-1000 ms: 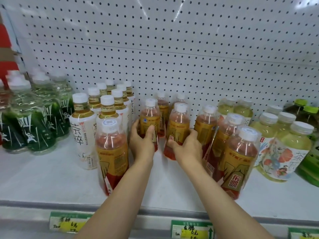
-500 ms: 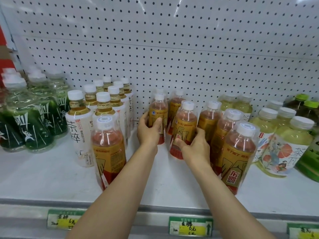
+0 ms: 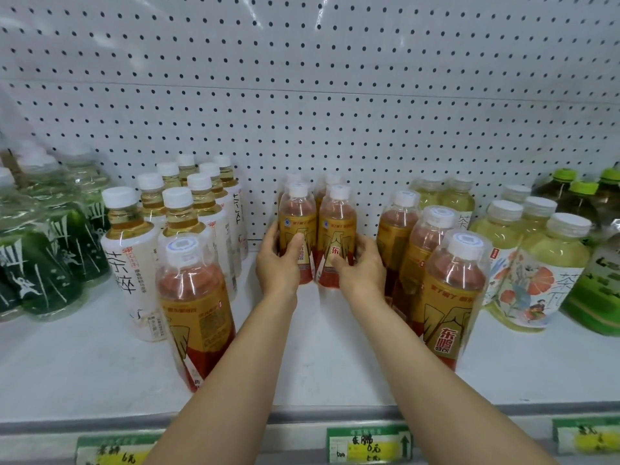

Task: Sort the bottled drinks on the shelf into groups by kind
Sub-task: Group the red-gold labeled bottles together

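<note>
Two red bottles now pushed back together toward the pegboard, centre of frame.

Head view: since a second ago the left hand [image 3: 280, 263] and right hand [image 3: 360, 270] have slid their bottles deeper onto the shelf [image 3: 84, 357] and closed the gap between them. The left grip curls round the left red bottle [image 3: 297, 226], the right grip round the right red bottle [image 3: 337, 226]; the two now stand upright, touching, just before two more of their kind. A stray red bottle [image 3: 196, 307] remains at lower left beside the white-label tea bottles [image 3: 131, 260], so the red group looks unfinished.
</note>
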Motion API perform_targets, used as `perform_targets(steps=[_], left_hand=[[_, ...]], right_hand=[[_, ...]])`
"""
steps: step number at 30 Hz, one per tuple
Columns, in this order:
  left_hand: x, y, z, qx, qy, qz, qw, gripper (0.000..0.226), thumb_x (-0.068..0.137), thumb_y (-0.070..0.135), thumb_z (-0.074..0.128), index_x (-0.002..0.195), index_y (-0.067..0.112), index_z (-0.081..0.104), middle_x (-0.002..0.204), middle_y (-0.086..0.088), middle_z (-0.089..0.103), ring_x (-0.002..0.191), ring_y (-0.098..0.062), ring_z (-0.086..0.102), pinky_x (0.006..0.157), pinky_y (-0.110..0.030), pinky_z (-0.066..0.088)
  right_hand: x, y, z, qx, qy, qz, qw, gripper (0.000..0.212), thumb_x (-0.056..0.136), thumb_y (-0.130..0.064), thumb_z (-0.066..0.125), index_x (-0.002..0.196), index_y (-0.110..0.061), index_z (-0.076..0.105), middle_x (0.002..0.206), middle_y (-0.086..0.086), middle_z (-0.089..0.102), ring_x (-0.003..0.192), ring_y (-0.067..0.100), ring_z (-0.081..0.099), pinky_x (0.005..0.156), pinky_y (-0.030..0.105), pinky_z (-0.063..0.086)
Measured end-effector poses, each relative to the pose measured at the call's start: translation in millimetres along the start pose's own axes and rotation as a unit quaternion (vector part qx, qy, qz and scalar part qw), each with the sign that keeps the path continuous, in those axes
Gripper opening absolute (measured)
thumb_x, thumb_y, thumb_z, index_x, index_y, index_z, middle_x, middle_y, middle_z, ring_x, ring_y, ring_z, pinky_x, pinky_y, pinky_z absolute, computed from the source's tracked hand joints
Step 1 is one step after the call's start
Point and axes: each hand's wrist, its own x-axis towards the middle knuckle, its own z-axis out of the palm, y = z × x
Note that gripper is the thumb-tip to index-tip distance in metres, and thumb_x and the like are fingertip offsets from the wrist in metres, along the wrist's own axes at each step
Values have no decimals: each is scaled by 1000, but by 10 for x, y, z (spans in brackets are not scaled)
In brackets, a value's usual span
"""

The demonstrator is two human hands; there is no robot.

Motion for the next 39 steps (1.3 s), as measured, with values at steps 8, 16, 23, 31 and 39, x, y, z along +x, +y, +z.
perform_targets(steps=[8, 16, 23, 31, 39], left_hand=[[-8, 21, -3, 18, 12, 8, 1000, 55, 92, 18, 71, 144, 31, 54, 126, 9, 68, 114, -11, 65, 96, -40, 56], [-211, 280, 29, 144, 42, 36, 988, 46, 98, 29, 62, 143, 22, 54, 134, 2, 63, 121, -19, 61, 101, -40, 51], [-866, 922, -54, 177, 5, 208, 962, 43, 101, 37, 56, 142, 24, 50, 136, 13, 50, 120, 5, 47, 102, -17, 38], [-1353, 1015, -536, 258, 221, 398, 852, 45, 98, 30, 63, 138, 12, 54, 145, -7, 52, 140, -28, 38, 118, -38, 28], [-1428, 827, -933, 226, 257, 150, 928, 77, 86, 30, 76, 151, 21, 38, 146, -6, 49, 135, -28, 45, 112, -44, 40]], right_hand=[[99, 38, 93, 2, 0, -14, 1000, 56, 91, -19, 73, 142, -29, 53, 135, -4, 65, 125, 18, 61, 104, 44, 52], [-179, -107, -101, -30, -35, -54, 998, 54, 94, -30, 69, 144, -25, 49, 135, -3, 63, 127, 19, 59, 101, 35, 47], [-736, -569, -593, -32, 19, -275, 961, 58, 92, -26, 70, 145, -18, 48, 145, -1, 55, 136, 13, 48, 114, 36, 39], [-678, -430, -1321, -125, 237, -357, 895, 52, 86, -28, 67, 134, -12, 56, 138, 9, 56, 134, 29, 39, 113, 41, 32], [-719, 13, -1540, -52, 81, -190, 977, 78, 80, -55, 76, 144, -24, 46, 141, -1, 49, 129, 20, 46, 109, 48, 42]])
